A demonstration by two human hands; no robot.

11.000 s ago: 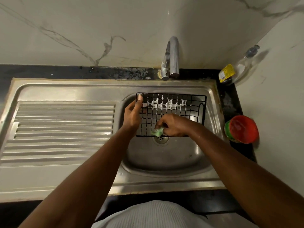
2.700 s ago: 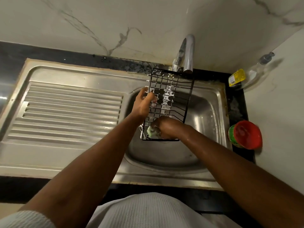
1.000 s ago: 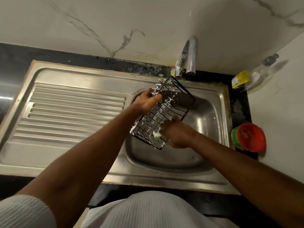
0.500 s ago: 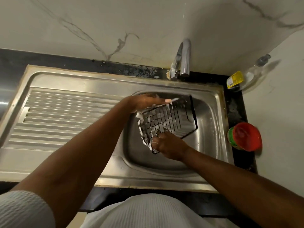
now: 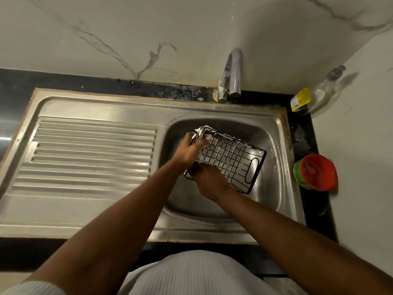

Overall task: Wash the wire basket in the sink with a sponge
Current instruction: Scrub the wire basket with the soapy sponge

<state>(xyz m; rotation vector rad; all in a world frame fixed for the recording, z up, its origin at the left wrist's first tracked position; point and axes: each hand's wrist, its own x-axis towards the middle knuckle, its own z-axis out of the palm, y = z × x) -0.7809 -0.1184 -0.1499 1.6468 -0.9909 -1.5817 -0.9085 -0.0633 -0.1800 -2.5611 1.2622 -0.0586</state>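
the only label in sight is a yellow one [image 5: 300, 100] on the clear bottle [image 5: 323, 90] in the far right corner of the black surface [image 5: 302, 135]; its print is too small to read. nearer on the same surface stands a green tub [image 5: 314, 173] with a red lid, and any print on it is too blurred to make out.

the wire basket [image 5: 230, 159] is held tilted over the basin of the sink [image 5: 274, 184], its long side running from far left to near right, with white foam [image 5: 200, 130] on its far left corner. the left hand [image 5: 188, 151] has its grip clamped on that far left end, thumb laid across the rim. the right hand [image 5: 209, 180] sits at the basket's near left corner, back to the camera, fingers curled under; whether its grip is closed on anything cannot be told. the basket's handle end juts free to the right of both hands. the tap [image 5: 234, 73] stands behind the basin.
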